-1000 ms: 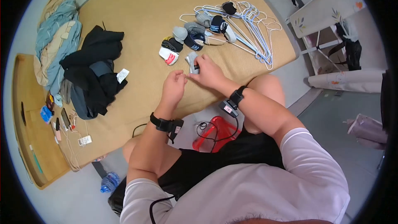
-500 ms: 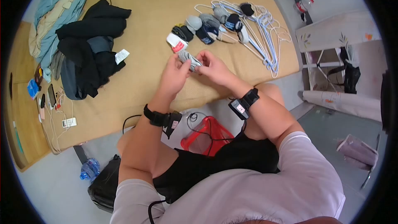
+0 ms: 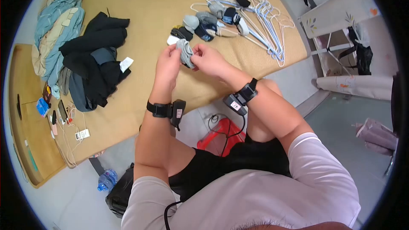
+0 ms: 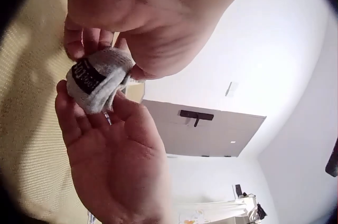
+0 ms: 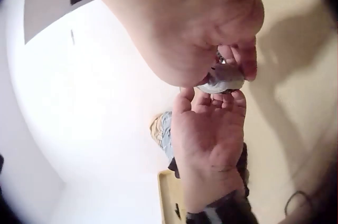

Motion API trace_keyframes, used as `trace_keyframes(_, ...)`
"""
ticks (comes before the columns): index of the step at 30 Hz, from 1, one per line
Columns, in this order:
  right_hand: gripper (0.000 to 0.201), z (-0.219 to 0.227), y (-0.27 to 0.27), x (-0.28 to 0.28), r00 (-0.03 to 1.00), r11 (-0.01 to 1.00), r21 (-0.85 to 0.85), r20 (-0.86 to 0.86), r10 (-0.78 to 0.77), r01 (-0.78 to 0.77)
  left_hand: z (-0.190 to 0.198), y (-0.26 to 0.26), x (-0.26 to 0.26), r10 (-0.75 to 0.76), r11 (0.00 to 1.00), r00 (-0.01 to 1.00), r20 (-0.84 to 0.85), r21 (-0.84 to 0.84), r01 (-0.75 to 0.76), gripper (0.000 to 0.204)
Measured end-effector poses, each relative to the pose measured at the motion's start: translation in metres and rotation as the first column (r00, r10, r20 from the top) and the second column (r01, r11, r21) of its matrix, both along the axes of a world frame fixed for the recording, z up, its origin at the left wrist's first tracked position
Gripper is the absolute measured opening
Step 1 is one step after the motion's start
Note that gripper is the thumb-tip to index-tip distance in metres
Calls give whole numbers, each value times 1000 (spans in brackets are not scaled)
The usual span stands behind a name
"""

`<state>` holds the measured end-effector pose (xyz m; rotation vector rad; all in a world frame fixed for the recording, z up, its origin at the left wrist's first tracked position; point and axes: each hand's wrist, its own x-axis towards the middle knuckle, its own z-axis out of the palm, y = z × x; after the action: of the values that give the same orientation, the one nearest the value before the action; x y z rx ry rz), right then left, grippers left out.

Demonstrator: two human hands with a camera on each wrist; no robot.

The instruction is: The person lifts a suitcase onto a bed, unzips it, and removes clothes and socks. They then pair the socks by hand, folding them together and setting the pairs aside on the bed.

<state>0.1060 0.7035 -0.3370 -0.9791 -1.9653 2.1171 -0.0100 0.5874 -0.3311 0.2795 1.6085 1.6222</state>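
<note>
A grey sock, folded into a small bundle, is held between both hands over the near part of the mat. My left hand pinches its left side with thumb and fingers. On the opposite side my right hand grips its edge. In the left wrist view, the sock shows a black patch with pale lettering and loose folds at one edge. The right wrist view shows the sock partly hidden by fingers. Just beyond the hands, a white sock bundle is partly covered by the held sock.
Several balled socks lie beyond the hands, beside a heap of white and blue hangers. Dark clothes and a crumpled blanket lie left, near cables and a phone. Below the mat's edge stands a red stool.
A second ago the right hand held the sock low on the mat, the left hand beside it. Both hands then took hold, turned it, and moved it farther from the body.
</note>
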Motion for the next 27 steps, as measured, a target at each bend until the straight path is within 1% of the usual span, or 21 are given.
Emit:
trace_keyframes(1, 22, 1, 4, -5, 999, 984, 172, -13, 49, -46, 0, 2, 0, -19, 1000, 996, -83, -14, 18, 40)
trace_keyframes(2, 26, -1, 10, -10, 995, 937, 339, -17, 98, -87, 0, 5, 1, -36, 999, 986, -163, -29, 32, 43)
trace_keyframes(3, 26, -2, 13, -13, 993, 892, 444, -31, 116, -90, 0, 9, 3, 1, 1000, 975, -221, -5, -3, 48)
trace_keyframes(4, 26, -5, 15, -13, 992, 887, 452, -40, 121, -90, -3, 11, 3, 8, 1000, 973, -231, 4, -7, 48)
trace_keyframes(5, 26, -6, 14, -11, 985, 893, 448, -141, 101, -28, -9, 14, 2, -36, 999, 942, -334, -43, 23, 48)
trace_keyframes(6, 25, -9, 12, -10, 967, 901, 433, -241, 81, 32, -3, 16, 1, -85, 994, 898, -431, -99, 46, 49)
trace_keyframes(7, 27, -15, 10, -8, 955, 942, 334, -288, 71, 31, 1, 15, -1, -161, 974, 875, -456, -217, 66, 48)
trace_keyframes(8, 27, -19, 10, -13, 955, 948, 317, -289, 75, 22, 2, 16, -3, -161, 970, 877, -453, -235, 57, 48)
trace_keyframes(10, 28, -20, 6, -12, 964, 912, 410, -249, 94, 17, -5, 11, 0, -48, 988, 915, -401, -154, -15, 45)
trace_keyframes(11, 26, -12, 8, -16, 965, 870, 492, -241, 103, 30, -5, 11, -1, 37, 994, 926, -375, -83, -74, 41)
trace_keyframes(12, 26, -13, 12, -19, 964, 870, 492, -246, 102, 34, -2, 13, -3, 36, 994, 924, -380, -83, -73, 41)
trace_keyframes(14, 23, -14, 22, -28, 987, 926, 377, -154, 45, 17, 4, 17, -5, 186, 977, 930, -318, -38, -209, 37)
trace_keyframes(15, 23, -16, 24, -28, 988, 928, 372, -148, 39, 19, 7, 16, -9, 154, 978, 938, -309, -89, -190, 37)
trace_keyframes(18, 23, -16, 31, -36, 969, 982, 191, -244, 35, 12, 4, 14, -18, 155, 981, 934, -323, -63, -185, 35)
trace_keyframes(19, 23, -16, 33, -36, 970, 982, 188, -243, 35, 11, 4, 13, -20, 155, 981, 934, -322, -65, -185, 35)
trace_keyframes(21, 28, 4, 32, -31, 935, 951, 283, -287, 209, -126, 13, 12, -19, 43, 965, 925, -377, -223, -136, 33)
trace_keyframes(22, 28, 5, 31, -29, 938, 953, 274, -281, 204, -125, 9, 10, -17, 37, 964, 929, -369, -232, -131, 33)
trace_keyframes(24, 33, 6, 31, -31, 932, 920, 350, -241, 272, -178, 3, 11, -19, 92, 981, 963, -255, -142, -132, 31)
trace_keyframes(25, 33, 3, 30, -32, 932, 920, 349, -240, 272, -178, -3, 10, -19, 93, 981, 963, -254, -144, -132, 31)
trace_keyframes(27, 30, -8, 27, -35, 951, 924, 368, -233, 201, -105, -9, 11, -19, 122, 988, 984, -132, -82, -134, 32)
